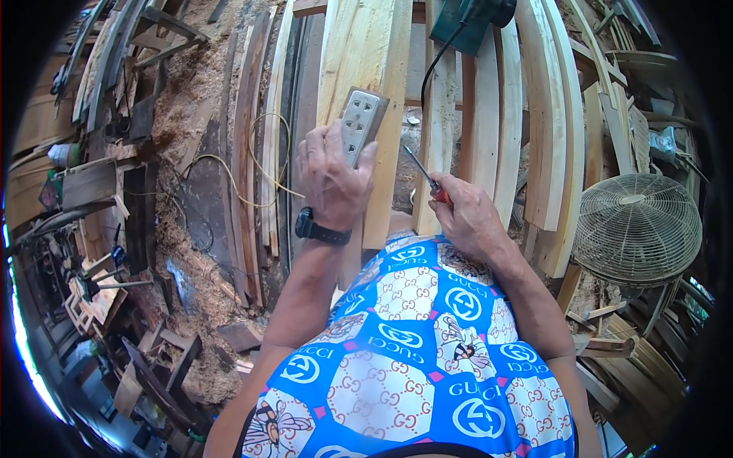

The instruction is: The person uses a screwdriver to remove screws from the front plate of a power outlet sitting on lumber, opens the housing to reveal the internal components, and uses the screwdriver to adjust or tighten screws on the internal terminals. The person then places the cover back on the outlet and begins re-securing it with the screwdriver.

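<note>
My left hand (336,169) is closed around the lower end of a grey power strip (361,122) with several sockets, mounted on a wooden block. The strip lies tilted over a wide pale plank (355,57). A dark watch is on my left wrist. In my right hand (467,210) is a screwdriver (419,168) with a red handle. Its metal shaft points up and left, apart from the strip. My right fingers wrap the handle and hide most of it. A yellow cable (256,195) loops to the left of my left hand and runs up to it.
Several long boards (481,114) run away from me side by side. A green power tool (466,27) with a black cord sits on them at the far side. To the right stands a round caged fan (635,227). Wood shavings (210,336) and scrap wood cover the floor at left.
</note>
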The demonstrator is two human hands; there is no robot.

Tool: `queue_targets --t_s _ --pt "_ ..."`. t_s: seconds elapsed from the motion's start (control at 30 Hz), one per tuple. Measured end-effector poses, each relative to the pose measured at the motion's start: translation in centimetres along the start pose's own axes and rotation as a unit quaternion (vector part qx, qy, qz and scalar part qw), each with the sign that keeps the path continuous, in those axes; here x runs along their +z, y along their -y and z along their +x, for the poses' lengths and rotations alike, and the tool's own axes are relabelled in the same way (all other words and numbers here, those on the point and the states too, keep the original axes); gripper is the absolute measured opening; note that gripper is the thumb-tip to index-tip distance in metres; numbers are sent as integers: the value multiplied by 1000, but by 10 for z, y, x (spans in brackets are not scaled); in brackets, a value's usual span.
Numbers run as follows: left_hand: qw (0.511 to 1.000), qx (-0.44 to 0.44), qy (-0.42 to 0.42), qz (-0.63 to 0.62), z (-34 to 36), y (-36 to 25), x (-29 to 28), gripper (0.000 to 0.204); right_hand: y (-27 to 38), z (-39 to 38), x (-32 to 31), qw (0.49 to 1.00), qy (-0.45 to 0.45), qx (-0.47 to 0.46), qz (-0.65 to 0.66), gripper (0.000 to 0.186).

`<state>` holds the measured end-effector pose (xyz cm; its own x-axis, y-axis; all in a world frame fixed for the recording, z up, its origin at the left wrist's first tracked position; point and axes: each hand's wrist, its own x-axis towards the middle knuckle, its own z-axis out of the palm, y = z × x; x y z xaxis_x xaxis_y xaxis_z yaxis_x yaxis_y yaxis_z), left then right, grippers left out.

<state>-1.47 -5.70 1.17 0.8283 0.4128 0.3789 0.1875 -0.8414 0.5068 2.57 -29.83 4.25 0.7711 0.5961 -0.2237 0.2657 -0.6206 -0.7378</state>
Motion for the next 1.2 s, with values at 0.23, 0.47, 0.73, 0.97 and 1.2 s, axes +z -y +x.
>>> queue_targets --t_s 0.23,0.47,0.73,0.97,1.2 --pt "999 -13 18 47 3 0 12 52 4 0 -6 1000 -19 0 0 30" --pt "1000 11 -14 25 22 7 31 46 13 20 -35 957 43 144 248 71" --pt "997 18 -73 -13 51 -10 15 49 63 59 -100 987 -110 -68 -97 49" --pt "855 -70 132 -497 69 -7 -15 45 110 89 -116 943 -174 -266 -98 24" --pt "838 -45 200 -506 110 29 -3 37 163 135 -114 946 -89 -266 -164 26"
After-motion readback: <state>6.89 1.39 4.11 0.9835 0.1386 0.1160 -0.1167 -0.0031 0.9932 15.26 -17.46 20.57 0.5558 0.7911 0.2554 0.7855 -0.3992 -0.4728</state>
